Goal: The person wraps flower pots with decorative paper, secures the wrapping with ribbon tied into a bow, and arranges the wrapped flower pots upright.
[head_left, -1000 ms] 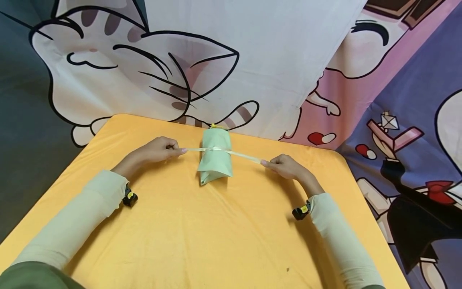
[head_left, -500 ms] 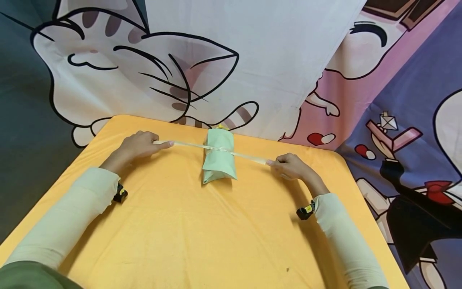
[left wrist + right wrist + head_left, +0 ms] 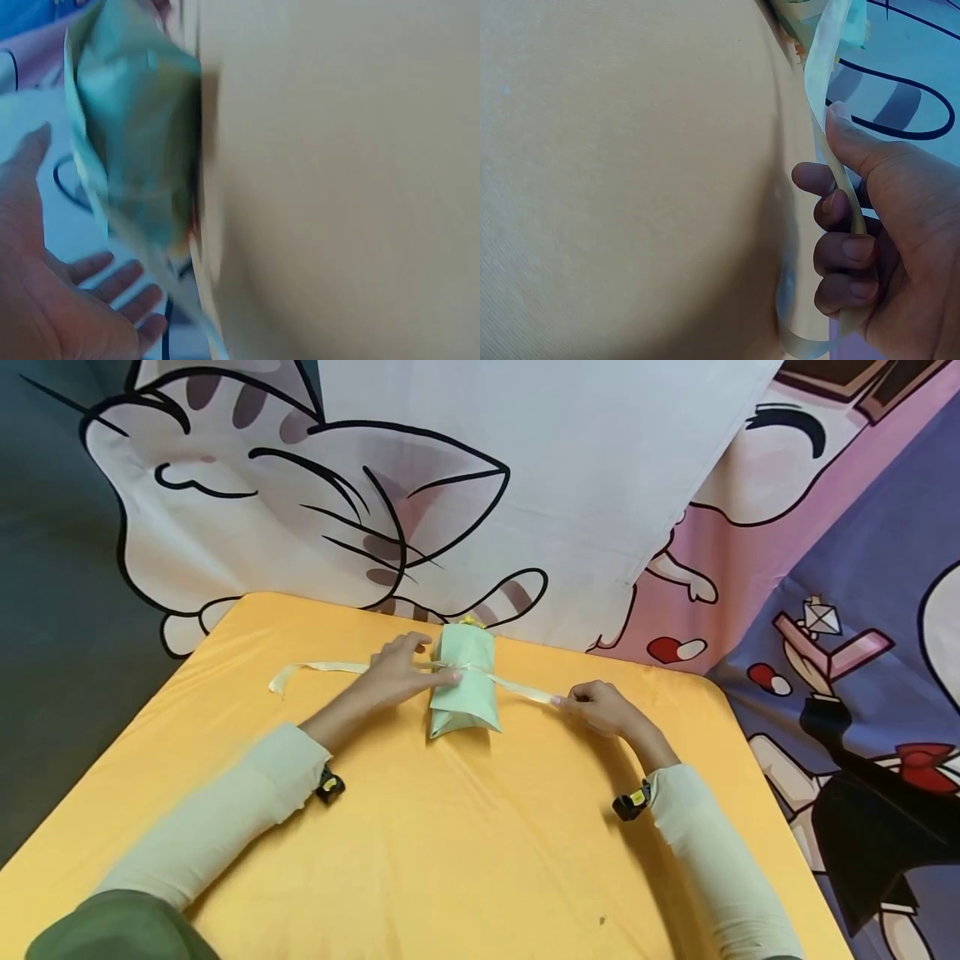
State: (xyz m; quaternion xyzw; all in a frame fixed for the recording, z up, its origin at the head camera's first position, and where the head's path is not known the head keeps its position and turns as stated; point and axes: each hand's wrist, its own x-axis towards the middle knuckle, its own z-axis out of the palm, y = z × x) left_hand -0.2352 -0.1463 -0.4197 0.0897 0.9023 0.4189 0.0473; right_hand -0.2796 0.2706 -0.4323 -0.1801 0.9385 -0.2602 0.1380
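So the biggest thing was a cartoon backdrop (image 3: 585, 468), a sleepy cat across the upper left of the head view, pink and purple stuff on the right. Below it a yellow cloth-covered surface (image 3: 510, 843) filled most of the lower frame. Two pale sleeves came in, a left sleeve (image 3: 217, 814) at lower left and a right sleeve (image 3: 720, 852) at lower right. The mint green packet (image 3: 474, 697) lay just above the middle of the frame, near the surface's far edge. The left hand (image 3: 392, 675) was right at its left side, fingers spread wide and not gripping anything; its thumb overlapped the packet, couldn't tell if it touched. The right hand (image 3: 600, 706), right of centre, had its fingers curled and was pinching a cream ribbon (image 3: 521, 690). That ribbon crossed the packet's middle, and its left end trailed loose past the left hand. Smallest of all, some yellow bits (image 3: 471, 622) poked out at the packet's far end.
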